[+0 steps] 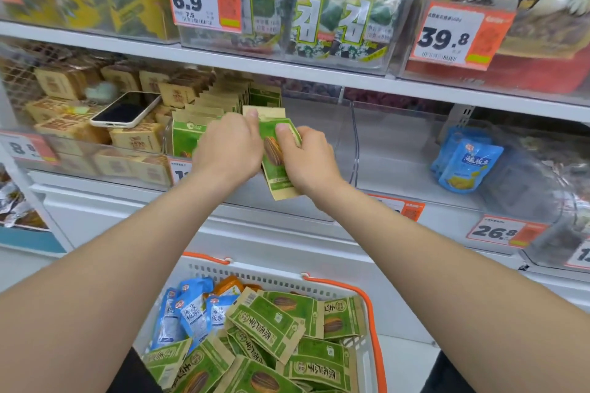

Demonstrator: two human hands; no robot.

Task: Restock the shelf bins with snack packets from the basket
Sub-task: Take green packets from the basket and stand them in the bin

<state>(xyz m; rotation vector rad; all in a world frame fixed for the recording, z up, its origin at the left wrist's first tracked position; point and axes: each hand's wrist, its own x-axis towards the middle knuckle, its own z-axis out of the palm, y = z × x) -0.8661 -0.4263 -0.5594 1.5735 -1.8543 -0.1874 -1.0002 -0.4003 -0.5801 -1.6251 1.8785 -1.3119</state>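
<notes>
Holding a green packet point(277, 166) upright at the front edge of the shelf bin point(255, 201), label facing out, probably to match the row of green packets point(207, 112) already standing inside. Pinching it with the right hand point(311, 158), thumb on the printed face and fingers curled behind. Gripping its top edge with the left hand point(228, 150), seemingly to square it before sliding it in. Working toward the bin's right end, nearest the open space. Drawing from the basket point(271, 279) directly below, within easy reach, with more green packets heaped along its right side and blue packets point(191, 313) at its left. Parked on the neighbouring bin's brown packs, a phone point(126, 108), likely to free both hands.
</notes>
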